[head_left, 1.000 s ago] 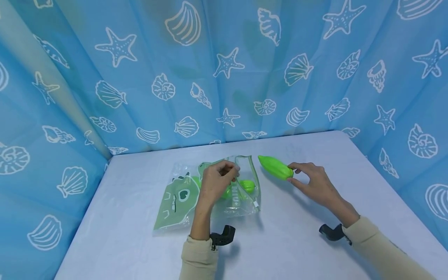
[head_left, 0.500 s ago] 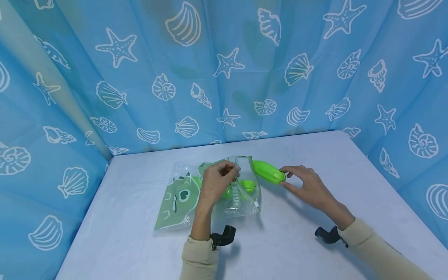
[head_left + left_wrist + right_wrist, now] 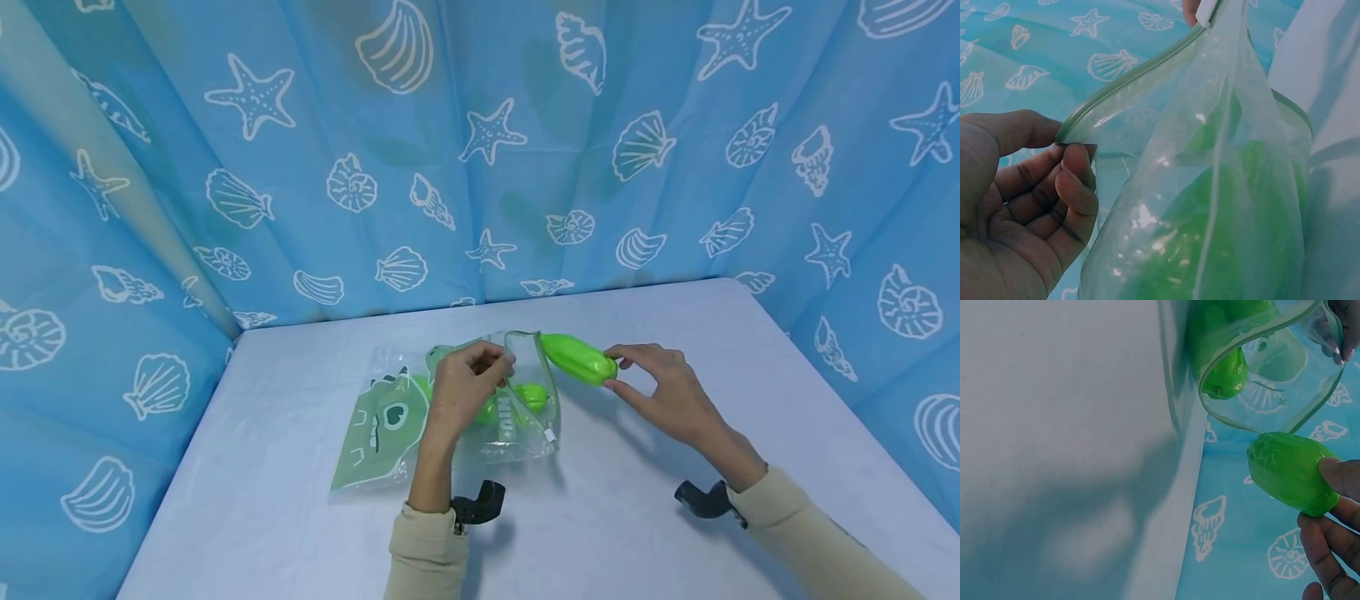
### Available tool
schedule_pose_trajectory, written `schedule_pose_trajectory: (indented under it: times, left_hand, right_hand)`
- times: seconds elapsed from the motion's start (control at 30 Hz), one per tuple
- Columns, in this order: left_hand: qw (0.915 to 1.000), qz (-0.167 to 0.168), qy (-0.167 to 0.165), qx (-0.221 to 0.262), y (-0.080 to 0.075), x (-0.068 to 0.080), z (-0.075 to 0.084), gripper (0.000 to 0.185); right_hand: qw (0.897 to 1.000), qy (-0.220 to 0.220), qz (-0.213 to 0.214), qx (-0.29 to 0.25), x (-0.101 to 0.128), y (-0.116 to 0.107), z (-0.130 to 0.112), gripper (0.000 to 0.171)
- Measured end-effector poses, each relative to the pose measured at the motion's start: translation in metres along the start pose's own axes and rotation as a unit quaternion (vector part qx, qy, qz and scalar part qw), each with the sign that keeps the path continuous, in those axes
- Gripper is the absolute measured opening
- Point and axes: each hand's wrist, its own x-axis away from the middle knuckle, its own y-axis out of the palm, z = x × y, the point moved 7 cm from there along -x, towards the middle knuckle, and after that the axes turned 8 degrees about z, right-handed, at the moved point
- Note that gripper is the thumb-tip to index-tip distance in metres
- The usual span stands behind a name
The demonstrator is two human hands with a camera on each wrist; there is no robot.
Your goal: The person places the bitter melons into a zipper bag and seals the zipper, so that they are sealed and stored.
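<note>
**Green toy held at the mouth of a clear bag**

The scene is enclosed on three sides by a blue curtain (image 3: 480, 150) printed with white shells and starfish. A pale table (image 3: 637, 517) is set in front of it, and its surface is seen as a plain white plane in the right wrist view.

On the table, left of centre, a clear plastic bag (image 3: 390, 425) with a green cartoon face is laid flat at its far-left end and lifted at its right end. Its zip rim (image 3: 1129, 81) is held up and open (the opening is turned towards the right hand). Green pieces (image 3: 1225, 372) are seen through the plastic inside the bag; their exact number cannot be told.

The rim is pinched by the left hand (image 3: 461, 392), with thumb and curled fingers (image 3: 1075, 181) closed on the edge of the plastic.

A green ridged toy (image 3: 579, 359) is gripped by the right hand (image 3: 663, 392) at its near end, between the thumb and fingertips (image 3: 1341, 478). The toy is held above the table, tilted, with its pointed end at the bag's opening, just at the rim; whether the tip is already inside cannot be told.

A black wrist mount (image 3: 480, 505) is worn below each cream sleeve (image 3: 423, 550).
</note>
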Motion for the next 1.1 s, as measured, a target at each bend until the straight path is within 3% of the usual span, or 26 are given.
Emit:
schedule_pose_trajectory:
  times: [0.33,0.5,0.83,1.1]
  left_hand:
    - [1.0000,-0.004,0.005,0.003,0.001,0.000,0.001,0.016]
    - [1.0000,-0.005,0.003,0.004,0.001,0.000,0.001,0.015]
    - [0.9999,-0.011,0.008,-0.001,0.002,0.002,0.000,0.015]
    - [0.9997,-0.010,0.020,-0.004,0.003,0.002,0.002,0.016]
  right_hand:
    - [1.000,0.015,0.013,-0.004,0.008,-0.014,0.002,0.051]
    - [1.000,0.020,-0.001,-0.014,0.011,-0.012,0.000,0.050]
    - [0.998,-0.003,-0.035,-0.044,0.006,0.013,-0.012,0.047]
    - [0.997,0.008,-0.055,-0.061,-0.005,0.034,-0.020,0.043]
